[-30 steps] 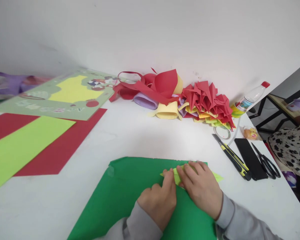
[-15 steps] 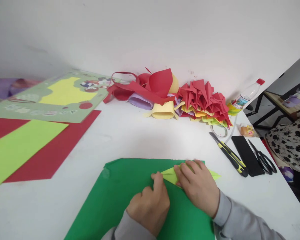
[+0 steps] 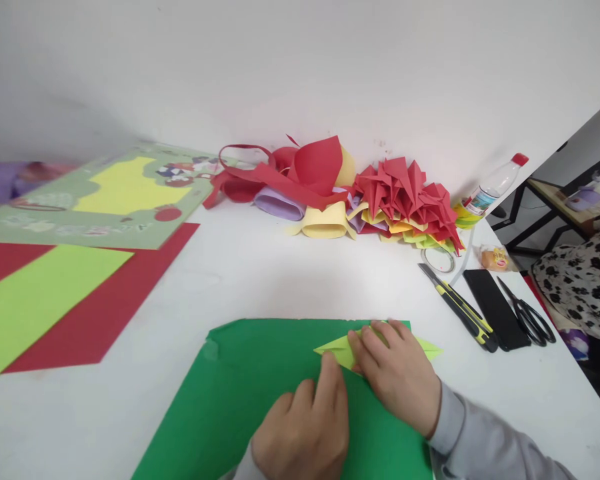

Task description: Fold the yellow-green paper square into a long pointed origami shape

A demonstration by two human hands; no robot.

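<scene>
A yellow-green piece of folded paper (image 3: 337,348), long and pointed at both ends, lies on a green sheet (image 3: 240,387). My right hand (image 3: 395,373) covers its middle and holds it down, fingers bent over it. At the paper's lower left edge, my left hand (image 3: 305,420) touches it with the tip of the index finger. The other fingers of that hand are curled in, and its thumb is hidden. Most of the folded paper's middle is out of sight beneath my right hand.
A utility knife (image 3: 460,308), a black flat case (image 3: 497,310) and scissors (image 3: 527,313) lie at right. Behind stand red folded paper pieces (image 3: 400,190), a tape roll (image 3: 437,260) and a bottle (image 3: 487,193). At left are red (image 3: 145,280) and yellow-green sheets (image 3: 45,297).
My left hand has moved slightly right and down, its index fingertip sliding from the paper's left point to the lower edge. My right hand stays in place on the paper.
</scene>
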